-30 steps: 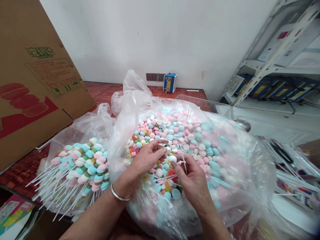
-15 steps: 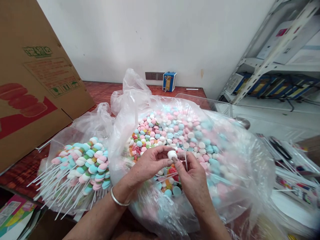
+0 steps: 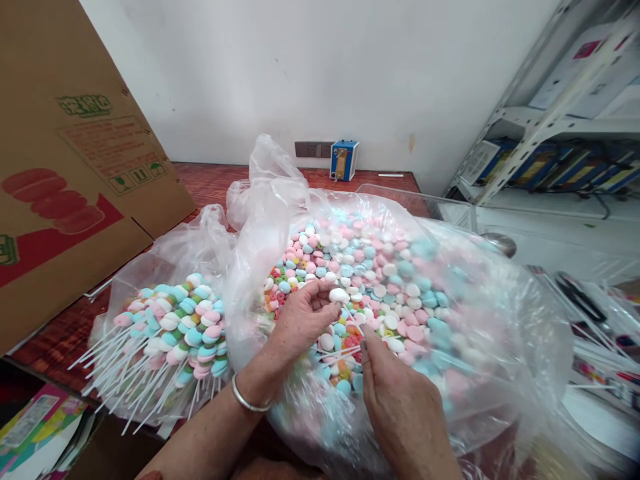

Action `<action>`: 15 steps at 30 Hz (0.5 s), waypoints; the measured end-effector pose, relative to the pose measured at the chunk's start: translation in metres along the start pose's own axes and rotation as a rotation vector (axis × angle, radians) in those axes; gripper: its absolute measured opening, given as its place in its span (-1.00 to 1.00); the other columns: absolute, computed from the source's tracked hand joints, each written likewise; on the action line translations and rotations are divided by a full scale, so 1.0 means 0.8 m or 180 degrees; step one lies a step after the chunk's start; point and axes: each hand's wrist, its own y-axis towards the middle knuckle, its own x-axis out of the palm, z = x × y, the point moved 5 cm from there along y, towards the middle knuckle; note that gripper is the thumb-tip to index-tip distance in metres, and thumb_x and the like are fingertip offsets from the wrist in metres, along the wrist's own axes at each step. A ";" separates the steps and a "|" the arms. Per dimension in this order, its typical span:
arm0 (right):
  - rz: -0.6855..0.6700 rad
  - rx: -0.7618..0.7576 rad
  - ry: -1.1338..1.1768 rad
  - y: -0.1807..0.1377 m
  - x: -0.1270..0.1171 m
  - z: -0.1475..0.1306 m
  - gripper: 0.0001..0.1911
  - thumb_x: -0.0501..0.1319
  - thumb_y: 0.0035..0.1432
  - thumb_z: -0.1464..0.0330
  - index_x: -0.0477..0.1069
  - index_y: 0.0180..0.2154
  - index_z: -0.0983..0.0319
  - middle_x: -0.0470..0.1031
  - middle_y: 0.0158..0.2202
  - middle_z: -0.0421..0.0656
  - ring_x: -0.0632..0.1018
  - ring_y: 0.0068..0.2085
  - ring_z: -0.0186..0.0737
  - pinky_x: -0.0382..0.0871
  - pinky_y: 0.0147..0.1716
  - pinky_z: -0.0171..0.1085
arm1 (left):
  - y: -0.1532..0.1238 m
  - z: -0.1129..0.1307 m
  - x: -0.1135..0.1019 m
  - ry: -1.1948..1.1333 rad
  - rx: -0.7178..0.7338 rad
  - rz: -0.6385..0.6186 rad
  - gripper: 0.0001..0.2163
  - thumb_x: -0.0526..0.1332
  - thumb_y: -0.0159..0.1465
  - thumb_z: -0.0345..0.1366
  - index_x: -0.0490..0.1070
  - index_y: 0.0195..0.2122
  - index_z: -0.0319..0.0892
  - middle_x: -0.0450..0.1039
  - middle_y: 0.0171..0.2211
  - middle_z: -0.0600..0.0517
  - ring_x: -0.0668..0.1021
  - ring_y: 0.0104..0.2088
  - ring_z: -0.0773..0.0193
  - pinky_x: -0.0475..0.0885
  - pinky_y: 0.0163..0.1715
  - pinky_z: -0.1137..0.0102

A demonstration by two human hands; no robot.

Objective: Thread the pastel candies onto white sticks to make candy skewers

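Observation:
A white marshmallow (image 3: 339, 295) is pinched between the thumb and fingers of my left hand (image 3: 304, 317), which wears a silver bangle at the wrist. My right hand (image 3: 397, 387) grips a thin white stick (image 3: 352, 319) that runs up toward this marshmallow; whether its tip has gone in is too small to tell. Both hands are over a large clear plastic bag (image 3: 273, 220) full of loose pink, blue and white marshmallows (image 3: 383, 291) and red, orange and green ring gummies (image 3: 353, 341). More white sticks (image 3: 336, 353) lie on the sweets below my hands.
Left of the bag, a heap of finished-looking candy skewers (image 3: 175, 327) rests on clear plastic. A cardboard box (image 3: 95, 220) stands behind it on the red-brown table (image 3: 205, 179). A small blue device (image 3: 343, 161) sits by the wall. At right are white metal shelves (image 3: 530, 193) and a metal bowl (image 3: 499, 245).
My right hand has moved down and toward me, away from the marshmallow, and the stick now points up at it. My left hand keeps the marshmallow. The view has shifted slightly.

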 end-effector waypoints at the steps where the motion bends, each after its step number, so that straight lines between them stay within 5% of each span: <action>1: -0.0090 -0.0029 -0.0006 0.002 -0.002 -0.001 -0.62 0.06 0.36 0.42 0.42 0.14 0.09 0.68 -0.38 -0.18 0.68 -0.44 -0.13 0.23 -0.56 -0.33 | 0.001 -0.001 0.001 0.0003 0.0057 -0.0033 -0.77 0.32 0.14 -0.34 0.48 -0.15 -0.18 0.49 -0.42 0.11 0.50 -0.46 0.42 0.38 -0.54 0.58; 11: -0.0592 -0.0015 0.0143 0.011 0.000 -0.009 -0.72 0.02 0.39 0.45 0.42 0.02 0.17 0.64 -0.45 -0.17 0.68 -0.43 -0.08 0.05 -0.56 -0.28 | -0.003 -0.006 0.011 0.0455 0.0808 -0.0158 -0.83 0.28 0.16 -0.40 0.54 -0.21 -0.22 0.55 -0.34 0.02 0.56 -0.35 0.32 0.46 -0.33 0.46; 15: -0.0417 -0.0004 0.0179 0.007 0.004 -0.009 -0.74 0.02 0.37 0.47 0.42 -0.02 0.19 0.61 -0.49 -0.17 0.66 -0.46 -0.09 0.00 -0.55 -0.27 | -0.010 -0.008 0.016 0.0514 0.0918 -0.0095 -0.78 0.24 0.16 -0.45 0.56 -0.16 -0.22 0.57 -0.31 0.00 0.59 -0.30 0.28 0.50 -0.27 0.41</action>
